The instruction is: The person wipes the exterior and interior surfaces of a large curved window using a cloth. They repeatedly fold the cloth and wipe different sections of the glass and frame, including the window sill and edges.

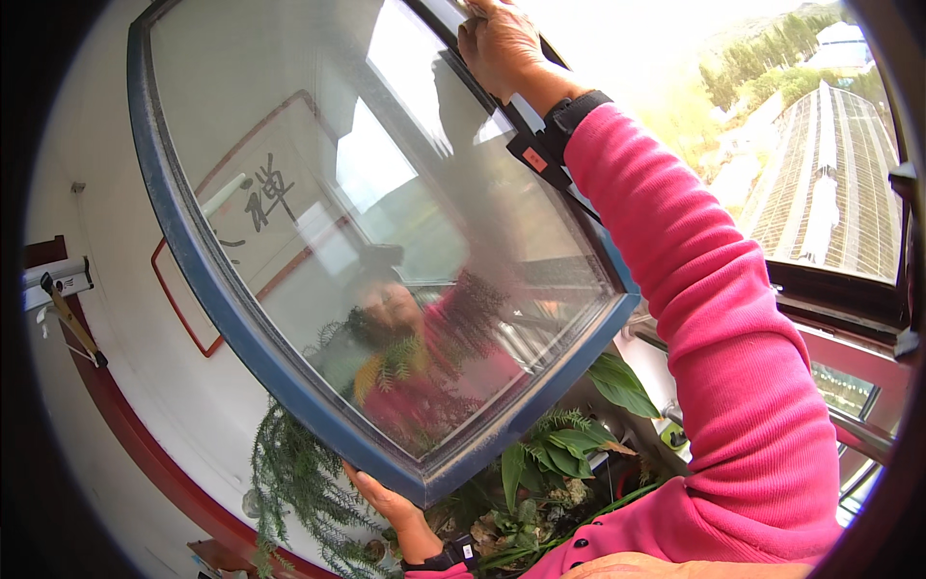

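Observation:
A glass window sash (318, 217) with a dusty blue frame stands tilted before me, and its pane reflects a person in pink. My left hand (387, 499) supports the sash's frame from behind at its lower corner; the fingertips are partly hidden. Up at the sash's right-hand edge, my right hand (499, 47) is curled at the frame, its fingers partly cut off by the picture's top. Whether it grips the frame or something small there is unclear. Dark bands are on both wrists.
Potted plants (571, 449) and trailing foliage (304, 478) stand below and behind the sash. A dark window frame (832, 289) opens onto a greenhouse roof (817, 181) at right. Framed calligraphy hangs behind the glass. A red door frame (130, 434) curves along the left wall.

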Demonstrator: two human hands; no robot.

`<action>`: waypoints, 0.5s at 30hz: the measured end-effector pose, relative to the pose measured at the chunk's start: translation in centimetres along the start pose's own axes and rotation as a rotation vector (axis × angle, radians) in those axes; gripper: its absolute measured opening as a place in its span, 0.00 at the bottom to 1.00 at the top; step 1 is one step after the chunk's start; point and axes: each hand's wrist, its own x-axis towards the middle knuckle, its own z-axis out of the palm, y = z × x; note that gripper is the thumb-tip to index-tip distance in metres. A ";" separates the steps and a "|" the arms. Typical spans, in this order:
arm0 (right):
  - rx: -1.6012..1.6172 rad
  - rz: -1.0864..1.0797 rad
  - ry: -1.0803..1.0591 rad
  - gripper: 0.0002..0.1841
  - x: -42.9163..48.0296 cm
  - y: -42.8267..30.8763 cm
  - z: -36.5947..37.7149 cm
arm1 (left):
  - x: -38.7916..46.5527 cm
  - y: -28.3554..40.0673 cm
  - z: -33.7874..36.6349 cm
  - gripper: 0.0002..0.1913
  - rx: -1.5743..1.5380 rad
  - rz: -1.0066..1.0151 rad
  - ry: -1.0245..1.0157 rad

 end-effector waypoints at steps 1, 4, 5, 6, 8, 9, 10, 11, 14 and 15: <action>-0.001 -0.025 0.039 0.18 1.1 -0.1 1.0 | 0.0 0.0 0.0 0.39 0.034 -0.029 0.039; 0.017 -0.019 0.093 0.18 3.9 -0.2 4.2 | -0.4 -0.1 -0.2 0.39 0.021 -0.033 0.040; 0.024 -0.014 0.114 0.18 4.7 -0.2 5.2 | -0.5 -0.2 -0.3 0.40 0.070 -0.087 0.085; 0.037 -0.041 0.199 0.18 5.1 -0.4 6.4 | -0.6 -0.3 -0.5 0.40 0.077 -0.116 0.102; -0.017 0.003 0.088 0.17 5.7 -0.5 7.8 | -0.7 -0.6 -0.7 0.42 0.101 -0.129 0.094; -0.044 0.028 0.032 0.17 5.9 -0.6 8.2 | -0.6 -0.6 -0.8 0.42 0.105 -0.134 0.090; -0.180 0.015 -0.063 0.17 5.9 -0.7 8.4 | -0.7 -0.6 -0.9 0.42 0.108 -0.141 0.085; -0.234 0.036 -0.146 0.18 5.9 -0.8 8.3 | -0.7 -0.5 -0.9 0.42 0.113 -0.149 0.078; -0.358 0.071 -0.342 0.23 5.0 -0.6 6.8 | -1.0 -0.2 -0.2 0.41 0.052 -0.149 0.112; -0.359 0.068 -0.349 0.23 4.4 -0.4 6.0 | -1.2 -0.1 0.0 0.40 0.001 -0.119 0.089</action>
